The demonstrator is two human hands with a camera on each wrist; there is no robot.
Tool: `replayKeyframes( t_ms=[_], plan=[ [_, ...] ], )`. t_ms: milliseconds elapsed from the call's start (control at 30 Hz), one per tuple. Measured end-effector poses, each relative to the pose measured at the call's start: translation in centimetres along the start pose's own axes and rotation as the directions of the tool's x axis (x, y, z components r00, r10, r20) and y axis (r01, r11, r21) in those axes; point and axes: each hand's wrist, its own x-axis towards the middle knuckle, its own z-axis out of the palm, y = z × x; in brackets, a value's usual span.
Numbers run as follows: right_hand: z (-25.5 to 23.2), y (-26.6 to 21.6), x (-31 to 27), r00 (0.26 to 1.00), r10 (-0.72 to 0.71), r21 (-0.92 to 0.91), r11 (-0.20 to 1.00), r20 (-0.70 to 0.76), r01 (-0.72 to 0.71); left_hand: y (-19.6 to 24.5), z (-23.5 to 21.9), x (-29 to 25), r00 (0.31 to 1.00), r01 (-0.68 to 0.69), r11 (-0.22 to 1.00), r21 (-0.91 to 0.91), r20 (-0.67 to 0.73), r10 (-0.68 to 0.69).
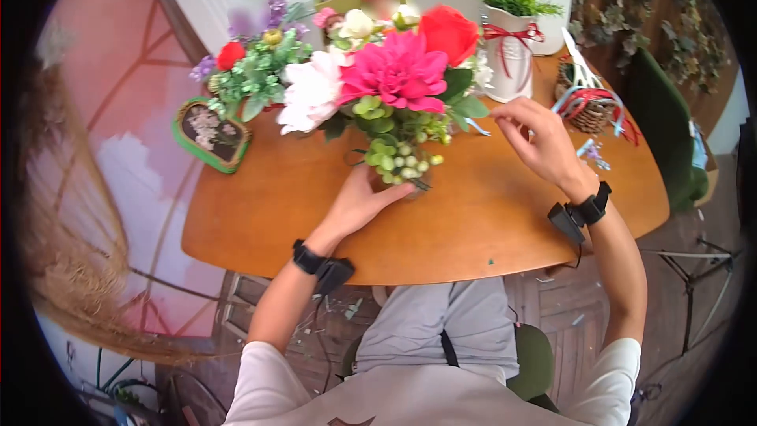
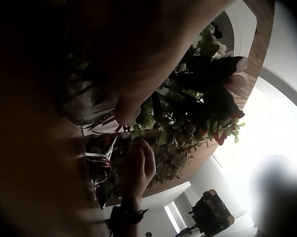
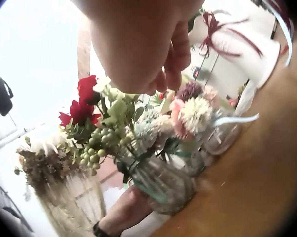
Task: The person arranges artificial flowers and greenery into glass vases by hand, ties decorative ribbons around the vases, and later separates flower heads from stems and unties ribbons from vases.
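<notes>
A glass vase (image 3: 163, 185) stands on the table, holding a bouquet with a magenta flower (image 1: 397, 71), a red rose (image 1: 449, 35), white blooms and green berries (image 1: 398, 162). My left hand (image 1: 364, 201) grips the vase low down, thumb across its near side; leaves and berries hide much of the glass in the head view. To the right of the bouquet, my right hand (image 1: 536, 142) hovers with loosely bent fingers and nothing visible in them. A light blue ribbon end (image 3: 237, 118) sticks out beyond the vase, close to the right fingertips in the head view.
At the back right, a white pitcher (image 1: 509, 63) with a red bow holds a green plant. Beside it, scissors (image 1: 579, 63) and ribbons sit in a pinecone-like holder (image 1: 591, 114). Another bouquet (image 1: 264, 71) and a green-framed picture (image 1: 211, 134) are at left.
</notes>
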Motion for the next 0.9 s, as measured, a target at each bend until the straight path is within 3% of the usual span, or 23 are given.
replayKeyframes(
  t_ms=[33, 167, 233, 333, 367, 500, 600, 733, 800, 867, 900],
  plan=[
    [1.0, -0.4, 0.0, 0.999, 0.033, 0.053, 0.998, 0.032, -0.034, 0.4, 0.0, 0.3, 0.996, 0.091, 0.992, -0.086, 0.025, -0.089],
    [3.9, -0.6, -0.5, 0.992, 0.090, 0.193, 0.976, 0.084, -0.105, 0.3, 0.2, 1.1, 0.999, 0.042, 0.998, 0.036, -0.020, -0.041],
    [4.3, 0.2, -0.7, 0.991, 0.096, 0.235, 0.965, 0.092, -0.115, 1.3, 0.2, 1.1, 0.981, 0.192, 0.980, 0.052, -0.005, -0.192],
    [4.3, 2.3, -1.9, 0.986, 0.120, 0.233, 0.962, 0.116, -0.145, 0.2, 0.1, -0.1, 0.989, 0.136, 0.991, 0.017, -0.068, -0.135],
    [4.0, 2.9, -2.3, 0.978, 0.168, 0.230, 0.954, 0.127, -0.194, 1.0, -0.3, -0.8, 0.993, 0.108, 0.955, 0.277, -0.069, -0.093],
    [3.7, 4.4, -3.0, 0.957, 0.273, 0.269, 0.919, 0.098, -0.290, 0.7, -2.0, -4.7, 0.981, 0.193, 0.945, 0.263, -0.087, -0.176],
    [3.6, 4.1, -2.8, 0.941, 0.324, 0.306, 0.890, 0.098, -0.338, 0.9, -3.9, -7.8, 0.941, 0.294, 0.877, 0.380, -0.278, -0.194],
    [3.5, 3.4, -2.8, 0.944, 0.292, 0.281, 0.903, 0.156, -0.326, 0.6, -6.6, -10.0, 0.866, 0.272, 0.932, 0.237, -0.482, -0.130],
    [3.5, 3.2, -2.7, 0.938, 0.289, 0.256, 0.907, 0.193, -0.333, 0.0, -8.6, -10.8, 0.827, 0.310, 0.898, 0.313, -0.555, -0.091],
    [3.5, 3.1, -2.7, 0.935, 0.292, 0.262, 0.904, 0.200, -0.338, -1.7, -11.2, -11.6, 0.803, 0.294, 0.944, 0.149, -0.575, -0.159],
    [3.5, 3.2, -2.8, 0.936, 0.294, 0.266, 0.903, 0.195, -0.339, -2.4, -12.2, -11.8, 0.799, 0.295, 0.943, 0.153, -0.581, -0.156]
  ],
)
